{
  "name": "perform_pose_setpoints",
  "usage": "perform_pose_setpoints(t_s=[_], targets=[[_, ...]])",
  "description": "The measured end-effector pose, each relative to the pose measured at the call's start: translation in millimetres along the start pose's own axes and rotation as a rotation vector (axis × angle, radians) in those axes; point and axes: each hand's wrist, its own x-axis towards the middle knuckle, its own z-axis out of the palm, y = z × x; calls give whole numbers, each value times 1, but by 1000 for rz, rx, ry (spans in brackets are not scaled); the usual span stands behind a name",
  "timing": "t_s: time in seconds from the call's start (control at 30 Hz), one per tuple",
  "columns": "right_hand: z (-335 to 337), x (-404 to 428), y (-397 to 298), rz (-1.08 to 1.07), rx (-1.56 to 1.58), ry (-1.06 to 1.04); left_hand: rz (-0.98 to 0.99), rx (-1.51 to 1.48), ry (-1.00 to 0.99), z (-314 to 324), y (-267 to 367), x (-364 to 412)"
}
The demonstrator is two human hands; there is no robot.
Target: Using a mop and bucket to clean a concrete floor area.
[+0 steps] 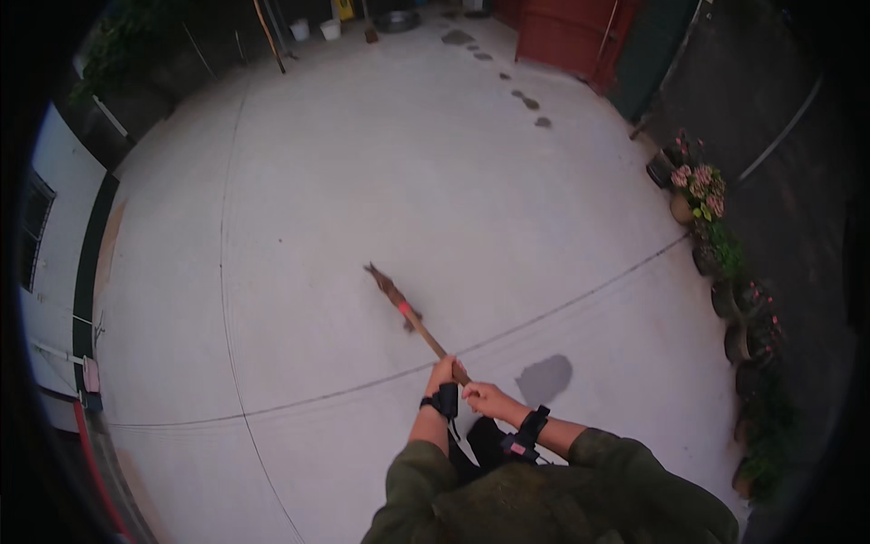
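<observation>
Both my hands grip the wooden handle of a broom (429, 336), which slants away from me towards the upper left. My left hand (445, 374) is closed round the handle, a little farther along it than my right. At the handle's near end, my right hand (486, 400) is closed on it. Red wrapping shows where the handle meets the brown, narrow broom head (389, 289), which is at the pale concrete floor (326, 204). A black device is strapped to each wrist.
Potted flowers and plants (700, 183) line the right edge. A red metal gate (561, 34) stands at the upper right. Two white buckets (330, 29) and a dark basin (397, 22) are at the far end. Damp patches (545, 378) mark the floor. A white wall stands left.
</observation>
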Motion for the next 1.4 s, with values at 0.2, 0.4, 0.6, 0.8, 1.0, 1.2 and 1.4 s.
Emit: perform_pose_setpoints(t_s=[0.2, 0.4, 0.6, 0.8, 1.0, 1.2, 1.4], targets=[[-52, -82, -6, 154, 240, 88, -147, -336, -100, 69, -31, -13], [-72, -165, -6, 173, 473, 285, -324, -146, -184, 135, -102, -36], [-78, -188, -13, 282, 364, 429, -496, -24, -350, 181, -138, -43], [-80, -136, -18, 392, 248, 272, -520, -7, -325, 152, -148, -5], [-49, -9, -18, 181, 178, -43, 35, 587, -237, 19, -63, 67], [-33, 80, -37, 38, 254, 85, -171, 167, 58, 2, 58, 93], [-54, 57, -43, 33, 304, 141, -231, -92, 98, 40, 73, 85]])
